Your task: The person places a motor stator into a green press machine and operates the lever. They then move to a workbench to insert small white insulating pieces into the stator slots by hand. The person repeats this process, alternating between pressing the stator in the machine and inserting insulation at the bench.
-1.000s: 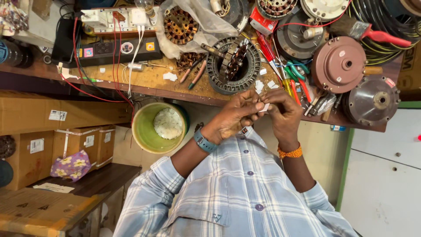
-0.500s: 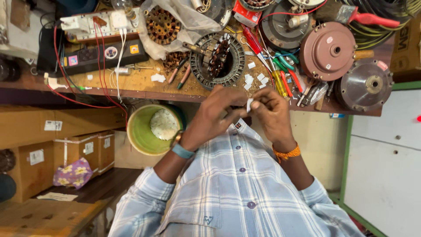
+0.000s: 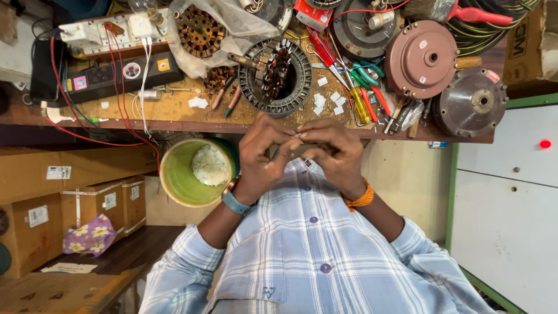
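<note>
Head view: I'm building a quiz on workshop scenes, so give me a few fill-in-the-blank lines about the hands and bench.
1. The left hand and right hand meet over a small ____ scrap.
2. The wristband on the left arm is ____.
3. The bucket under the bench is ____.
4. The stator lies on the ____.

Missing words: white; blue; green; bench

Worn wooden bench [image 3: 174, 110], glossy green plastic bucket [image 3: 174, 180], matt metal stator [image 3: 278, 70].

We see a small white paper slip [image 3: 297, 135] at frame centre, pinched flat between our fingertips, just below the bench edge.
</note>
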The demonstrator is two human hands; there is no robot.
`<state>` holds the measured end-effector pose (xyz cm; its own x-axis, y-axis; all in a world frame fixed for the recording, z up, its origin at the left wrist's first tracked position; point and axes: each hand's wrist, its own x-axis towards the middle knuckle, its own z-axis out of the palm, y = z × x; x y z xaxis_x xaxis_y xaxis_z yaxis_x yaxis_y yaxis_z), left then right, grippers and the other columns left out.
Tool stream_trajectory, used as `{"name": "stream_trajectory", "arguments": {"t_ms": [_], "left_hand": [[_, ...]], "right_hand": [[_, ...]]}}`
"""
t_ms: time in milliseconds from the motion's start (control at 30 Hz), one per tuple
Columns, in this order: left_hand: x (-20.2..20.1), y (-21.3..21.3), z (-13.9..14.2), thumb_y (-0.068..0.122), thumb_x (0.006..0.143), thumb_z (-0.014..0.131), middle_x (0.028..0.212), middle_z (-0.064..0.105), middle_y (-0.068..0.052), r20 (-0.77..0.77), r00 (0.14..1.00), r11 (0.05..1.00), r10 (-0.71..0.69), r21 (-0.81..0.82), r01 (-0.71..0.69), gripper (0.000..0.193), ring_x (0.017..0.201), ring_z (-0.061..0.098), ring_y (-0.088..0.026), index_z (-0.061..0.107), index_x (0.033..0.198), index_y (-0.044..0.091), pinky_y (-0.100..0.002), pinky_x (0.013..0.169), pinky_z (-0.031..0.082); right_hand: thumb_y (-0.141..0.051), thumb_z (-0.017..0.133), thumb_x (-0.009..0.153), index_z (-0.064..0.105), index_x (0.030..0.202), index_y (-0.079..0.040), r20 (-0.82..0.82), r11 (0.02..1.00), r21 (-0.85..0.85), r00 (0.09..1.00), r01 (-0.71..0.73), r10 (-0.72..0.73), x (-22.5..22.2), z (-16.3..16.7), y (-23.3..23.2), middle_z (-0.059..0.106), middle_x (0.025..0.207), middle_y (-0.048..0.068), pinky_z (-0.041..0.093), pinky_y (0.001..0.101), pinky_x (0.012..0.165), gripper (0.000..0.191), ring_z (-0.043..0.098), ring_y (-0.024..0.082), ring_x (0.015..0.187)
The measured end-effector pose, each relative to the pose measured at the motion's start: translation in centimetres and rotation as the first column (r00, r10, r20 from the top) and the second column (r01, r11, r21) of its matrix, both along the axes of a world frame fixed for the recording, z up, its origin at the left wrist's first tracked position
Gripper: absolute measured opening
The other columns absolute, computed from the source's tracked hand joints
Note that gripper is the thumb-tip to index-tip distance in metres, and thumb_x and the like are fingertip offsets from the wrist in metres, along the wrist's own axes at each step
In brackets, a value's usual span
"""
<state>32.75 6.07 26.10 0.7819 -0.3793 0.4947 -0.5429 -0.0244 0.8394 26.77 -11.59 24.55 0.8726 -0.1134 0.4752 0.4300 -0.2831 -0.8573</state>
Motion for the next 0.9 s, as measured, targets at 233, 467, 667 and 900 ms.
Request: {"name": "stream_trajectory", "arguments": {"t_ms": [233,467,667,900], "left_hand": [[-0.3,-0.8,-2.3,0.013,0.095,0.079,0.095,0.071,-0.006,-0.333,0.941,0.990,0.056,-0.107,-0.096,0.016,0.083,0.065,-0.012,0.071,0.088,0.002,-0.026,0.068,0.049],[5.0,-0.8,-4.8,0.008,0.094,0.078,0.126,0.058,-0.014,0.002,0.921,0.915,0.390,0.113,-0.388,0.040,0.120,0.059,-0.030,0.064,0.131,0.004,-0.040,0.103,0.052],[6.9,-1.9,-5.8,-0.008,0.089,0.070,0.120,0.056,-0.016,-0.011,0.911,0.899,0.413,0.164,-0.406,0.054,0.112,0.061,-0.033,0.061,0.141,0.004,-0.043,0.099,0.052],[9.1,-1.6,-4.0,-0.009,0.087,0.074,0.113,0.057,-0.016,-0.081,0.946,0.928,0.313,0.237,-0.287,0.048,0.099,0.064,-0.031,0.064,0.133,0.001,-0.041,0.088,0.053]], "right_hand": [[-0.006,0.079,0.090,0.074,0.095,0.001,-0.130,0.995,-0.079,0.989,0.061,-0.071,1.1,2.2,0.4,0.075,0.103,0.013,0.061,0.0300,0.086,0.010,0.074,0.020,0.098],[0.001,0.077,0.092,0.072,0.094,0.003,-0.223,0.997,0.076,0.975,0.027,-0.009,9.3,-1.2,0.1,0.070,0.109,0.011,0.059,0.0281,0.082,0.006,0.070,0.015,0.097],[0.004,0.074,0.092,0.070,0.094,0.005,-0.255,0.989,0.130,0.966,0.070,-0.035,13.3,-3.3,1.5,0.071,0.106,0.011,0.059,0.0275,0.080,0.005,0.071,0.015,0.091],[0.005,0.074,0.093,0.061,0.096,0.003,0.151,0.908,-0.339,0.967,0.248,-0.207,13.8,-3.1,1.6,0.066,0.102,0.014,0.057,0.0350,0.076,0.013,0.069,0.029,0.089]]}}
